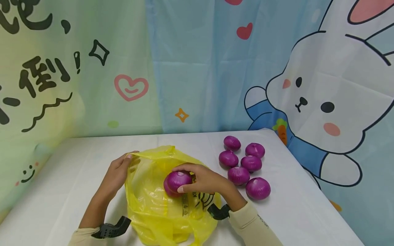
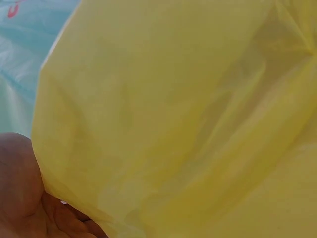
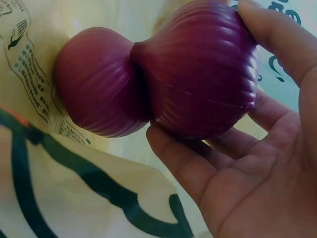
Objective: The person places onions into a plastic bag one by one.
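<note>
My left hand [image 1: 119,171] pinches the upper left edge of a yellow plastic bag [image 1: 154,218]. In the left wrist view the bag [image 2: 148,114] fills most of the picture, with the thumb [image 2: 19,178] at its edge. Over the bag's mouth, my right hand [image 1: 201,178] holds a purple onion [image 1: 179,181], thumb on one side and fingers on the other. Seen from the right wrist, that onion [image 3: 203,69] overlaps a second purple onion [image 3: 99,82], which lies against the inside of the bag.
Several more purple onions [image 1: 258,188] stand in a loose group on the white-covered table [image 1: 295,205], right of the bag. Behind the table hangs a printed curtain [image 1: 191,68] with a cartoon rabbit and hearts. Each wrist wears a black camera mount [image 1: 113,228].
</note>
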Motion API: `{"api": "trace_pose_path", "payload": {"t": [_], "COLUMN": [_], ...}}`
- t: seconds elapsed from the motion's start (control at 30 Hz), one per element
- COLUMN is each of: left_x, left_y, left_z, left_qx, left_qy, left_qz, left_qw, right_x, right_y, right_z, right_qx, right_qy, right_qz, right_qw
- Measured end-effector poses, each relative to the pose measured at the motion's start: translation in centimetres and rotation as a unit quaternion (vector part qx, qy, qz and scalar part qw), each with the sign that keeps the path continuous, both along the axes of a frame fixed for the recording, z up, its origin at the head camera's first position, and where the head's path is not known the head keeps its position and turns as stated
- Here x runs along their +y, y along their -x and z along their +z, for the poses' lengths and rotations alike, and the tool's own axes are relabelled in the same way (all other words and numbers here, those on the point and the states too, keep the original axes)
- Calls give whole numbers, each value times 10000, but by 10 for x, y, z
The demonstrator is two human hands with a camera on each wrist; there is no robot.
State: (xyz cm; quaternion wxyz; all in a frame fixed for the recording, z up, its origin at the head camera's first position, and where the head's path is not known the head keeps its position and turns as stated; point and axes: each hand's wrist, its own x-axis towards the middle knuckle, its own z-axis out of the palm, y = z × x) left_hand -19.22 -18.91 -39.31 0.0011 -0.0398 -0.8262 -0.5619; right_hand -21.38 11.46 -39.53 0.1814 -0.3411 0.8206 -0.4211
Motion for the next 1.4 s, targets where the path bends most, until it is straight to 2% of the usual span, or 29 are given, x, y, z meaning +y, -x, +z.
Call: {"api": "trace_pose_path", "payload": {"t": [0.3,0.53,0.63,0.8,1.0,1.1,1.27,1.4], "left_x": [0,0,1,2,2,1,0,0], "left_y": [0,-1,-1,1,0,0,0,0], "left_z": [0,-2,-2,-1,1,1,2,1], "left_qx": [-21,25,64,125,70,25,-38,-32], "left_qy": [-3,-24,-58,-91,-77,-38,-21,-57], "left_qz": [6,-29,-58,-93,-73,-45,33,38], "left_qw": [10000,10000,9999,9998,9999,10000,10000,10000], "right_x": [-1,-3,-4,-5,-7,-7,-3,5], "right_y": [3,5,6,7,6,6,4,2], "right_z": [-6,-20,-25,-26,-22,-19,-10,0], "right_qx": [186,464,466,659,1498,1691,1350,860], "right_qy": [56,-835,-954,-841,-461,-383,-276,179], "right_qz": [120,74,22,-96,-402,-406,-166,11], "right_qw": [9997,9954,9943,9942,9868,9840,9903,9961]}}
